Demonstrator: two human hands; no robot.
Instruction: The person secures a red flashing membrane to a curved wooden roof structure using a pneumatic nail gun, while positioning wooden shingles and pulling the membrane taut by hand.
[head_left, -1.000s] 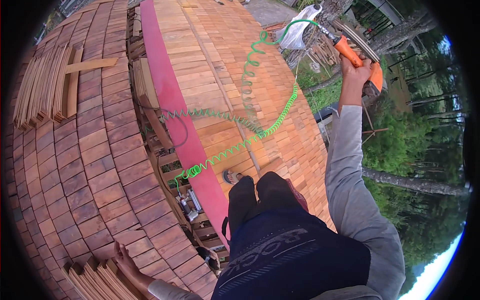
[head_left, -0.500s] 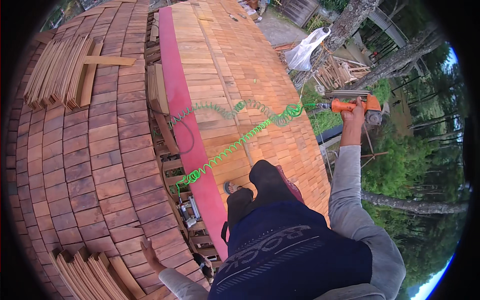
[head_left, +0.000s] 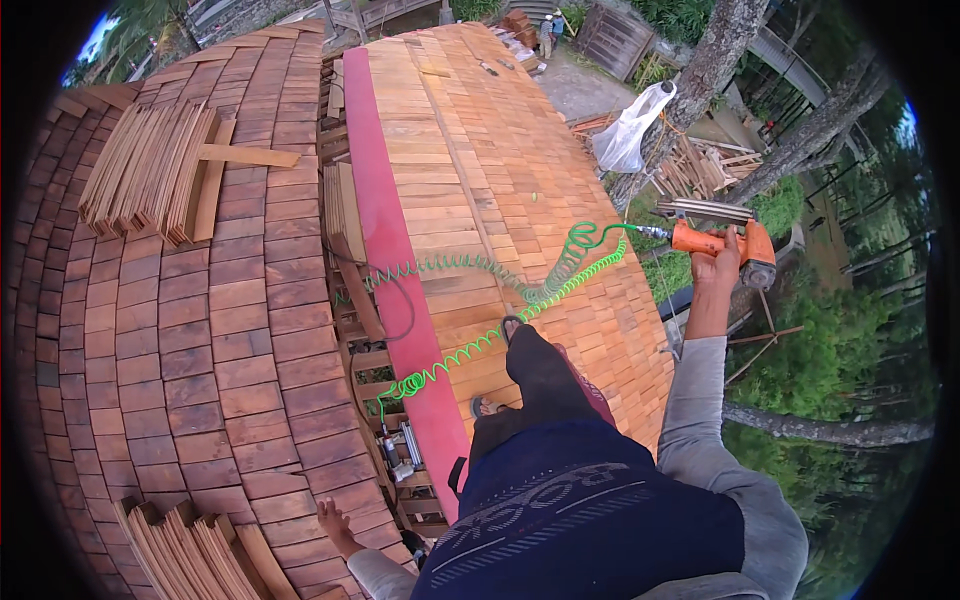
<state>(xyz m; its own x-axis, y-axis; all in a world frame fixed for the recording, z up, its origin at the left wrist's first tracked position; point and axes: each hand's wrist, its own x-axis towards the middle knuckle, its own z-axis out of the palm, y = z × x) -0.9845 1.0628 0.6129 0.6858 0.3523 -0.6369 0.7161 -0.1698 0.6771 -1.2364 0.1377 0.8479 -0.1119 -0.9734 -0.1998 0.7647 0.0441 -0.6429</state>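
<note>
In my raised right hand [head_left: 717, 262] is an orange pneumatic nail gun [head_left: 700, 238], my fingers wrapped round its body. It is held out beyond the right edge of the wooden shingle roof. A green coiled air hose [head_left: 572, 265] runs from its silver fitting, sagging leftward across the shingles. My left hand [head_left: 336, 524] is at the lower left, its fingers apart and holding nothing. Beneath it is the darker shingled roof slope [head_left: 270, 380]; whether it touches cannot be told. Close by stands a stack of thin wooden shingles [head_left: 195, 550].
A red board [head_left: 395, 220] borders an open strip of battens [head_left: 370, 360]. A metallic tool [head_left: 398, 462] lies in that strip. Another shingle stack [head_left: 145, 175] sits far left. A white plastic bag [head_left: 632, 130] hangs by a tree trunk [head_left: 705, 75]. The roof drops away to the right.
One of my feet has stepped forward on the lighter shingles. The roof has shifted right and slightly down in view. The nail gun stays in my right hand, and the hose has swung.
</note>
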